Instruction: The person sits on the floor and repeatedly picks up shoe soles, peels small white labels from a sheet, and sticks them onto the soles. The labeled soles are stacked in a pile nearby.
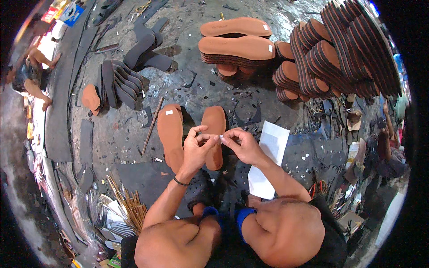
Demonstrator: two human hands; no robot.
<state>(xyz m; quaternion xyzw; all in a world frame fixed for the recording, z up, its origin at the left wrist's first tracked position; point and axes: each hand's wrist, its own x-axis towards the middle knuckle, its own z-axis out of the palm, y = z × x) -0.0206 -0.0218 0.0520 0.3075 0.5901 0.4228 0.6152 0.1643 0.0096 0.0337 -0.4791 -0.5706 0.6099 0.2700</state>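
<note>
My left hand [194, 151] and my right hand [242, 145] meet in front of me, thumb and index finger pinched on each. A tiny white sticker [221, 136] shows between the fingertips. Below the hands lie two tan shoe soles side by side. The left sole [170, 131] bears a white sticker near its far end. On the right sole [213, 119] no sticker shows, though my hands cover part of it. A white sheet of paper [275, 137] lies beside my right forearm, which hides part of it.
Stacked tan-topped soles [237, 48] stand at the far middle, with a larger pile [333, 58] at far right. Dark soles [120, 82] lean together at far left. A thin stick [153, 125] lies left of the pair. Scraps litter the floor. Another person's limbs [35, 85] show at the left rim.
</note>
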